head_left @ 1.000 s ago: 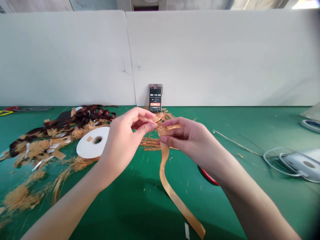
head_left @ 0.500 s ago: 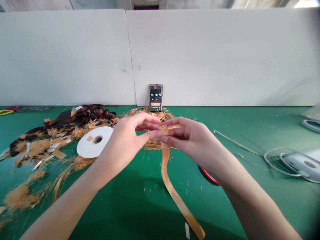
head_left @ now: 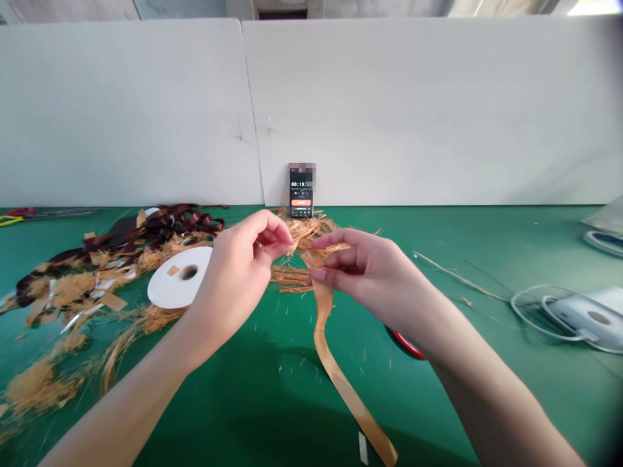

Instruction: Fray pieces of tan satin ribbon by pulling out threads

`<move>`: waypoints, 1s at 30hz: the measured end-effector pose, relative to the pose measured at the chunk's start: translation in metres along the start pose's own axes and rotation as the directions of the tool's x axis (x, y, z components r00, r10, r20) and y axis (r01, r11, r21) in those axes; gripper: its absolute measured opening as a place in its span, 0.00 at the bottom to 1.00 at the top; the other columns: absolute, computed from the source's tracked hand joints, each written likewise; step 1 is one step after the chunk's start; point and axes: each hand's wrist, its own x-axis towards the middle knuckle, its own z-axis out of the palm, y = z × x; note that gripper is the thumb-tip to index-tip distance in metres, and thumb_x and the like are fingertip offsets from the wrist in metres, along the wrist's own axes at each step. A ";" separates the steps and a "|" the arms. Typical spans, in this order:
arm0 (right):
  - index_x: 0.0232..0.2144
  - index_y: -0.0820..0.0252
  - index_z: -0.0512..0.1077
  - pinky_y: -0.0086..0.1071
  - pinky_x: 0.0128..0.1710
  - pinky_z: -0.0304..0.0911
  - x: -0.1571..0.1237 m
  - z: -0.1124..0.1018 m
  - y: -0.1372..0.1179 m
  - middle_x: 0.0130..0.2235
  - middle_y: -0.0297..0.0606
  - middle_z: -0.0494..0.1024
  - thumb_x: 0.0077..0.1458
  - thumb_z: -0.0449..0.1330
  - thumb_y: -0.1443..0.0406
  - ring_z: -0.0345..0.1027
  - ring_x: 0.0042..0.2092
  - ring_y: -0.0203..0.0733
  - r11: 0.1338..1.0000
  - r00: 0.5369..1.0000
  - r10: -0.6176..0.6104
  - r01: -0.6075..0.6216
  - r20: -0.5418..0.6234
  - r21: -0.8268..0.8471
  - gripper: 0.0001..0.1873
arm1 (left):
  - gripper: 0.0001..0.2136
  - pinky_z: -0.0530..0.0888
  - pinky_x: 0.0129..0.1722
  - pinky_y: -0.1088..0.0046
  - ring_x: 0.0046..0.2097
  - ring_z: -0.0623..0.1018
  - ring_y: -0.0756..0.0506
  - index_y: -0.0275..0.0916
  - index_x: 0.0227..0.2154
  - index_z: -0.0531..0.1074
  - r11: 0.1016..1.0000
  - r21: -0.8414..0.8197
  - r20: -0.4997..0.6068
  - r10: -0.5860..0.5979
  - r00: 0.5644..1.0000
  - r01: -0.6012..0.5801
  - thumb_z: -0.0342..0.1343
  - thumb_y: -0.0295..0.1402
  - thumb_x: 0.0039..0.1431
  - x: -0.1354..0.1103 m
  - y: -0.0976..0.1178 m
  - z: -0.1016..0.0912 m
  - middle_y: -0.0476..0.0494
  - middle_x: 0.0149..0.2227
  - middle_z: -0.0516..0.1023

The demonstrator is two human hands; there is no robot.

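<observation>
A tan ribbon hangs from my right hand, whose thumb and fingers pinch its upper end. That end looks frayed. The rest of the ribbon runs down over the green table toward the front edge. My left hand is apart from it, a little to the left, with thumb and forefinger pressed together. Whatever is between those fingertips, if anything, is too fine to see. Behind and below the hands lie tan strips and frayed fibres. A white spool sits beside my left forearm, partly covered by it.
Brown ribbon and tan fibre scraps are heaped at the left. A phone showing a timer leans on the white panel. Something with a red rim is under my right forearm. A white device with a cable is at the right.
My left hand has come away from the ribbon's upper end and moved left and slightly up. My right hand keeps its pinch on the ribbon, nearly in place.
</observation>
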 end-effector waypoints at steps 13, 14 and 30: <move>0.33 0.59 0.70 0.30 0.29 0.66 0.000 0.001 0.002 0.24 0.32 0.76 0.47 0.61 0.72 0.73 0.29 0.38 1.000 1.000 -0.014 0.014 -0.003 0.016 0.09 | 0.08 0.70 0.35 0.73 0.33 0.73 0.49 0.42 0.26 0.64 1.000 0.023 -0.215 -0.016 0.977 0.022 0.48 0.22 0.51 -0.007 0.006 0.000 0.52 0.29 0.73; 0.30 0.58 0.70 0.31 0.30 0.67 0.000 0.000 0.003 0.24 0.32 0.75 0.46 0.61 0.72 0.73 0.29 0.38 1.000 1.000 -0.019 0.019 0.005 0.018 0.07 | 0.08 0.70 0.36 0.73 0.34 0.73 0.49 0.43 0.26 0.64 1.000 0.018 -0.225 -0.014 0.974 0.018 0.48 0.22 0.51 -0.007 0.006 -0.001 0.52 0.29 0.73; 0.23 0.59 0.71 0.30 0.28 0.59 0.000 -0.011 0.003 0.25 0.32 0.73 0.57 0.54 0.62 0.65 0.27 0.35 0.970 0.977 -0.163 0.184 0.134 -0.160 0.13 | 0.10 0.71 0.33 0.75 0.26 0.68 0.55 0.39 0.25 0.65 0.457 -0.727 0.457 -0.236 0.858 0.513 0.51 0.16 0.44 -0.002 0.002 0.004 0.52 0.28 0.64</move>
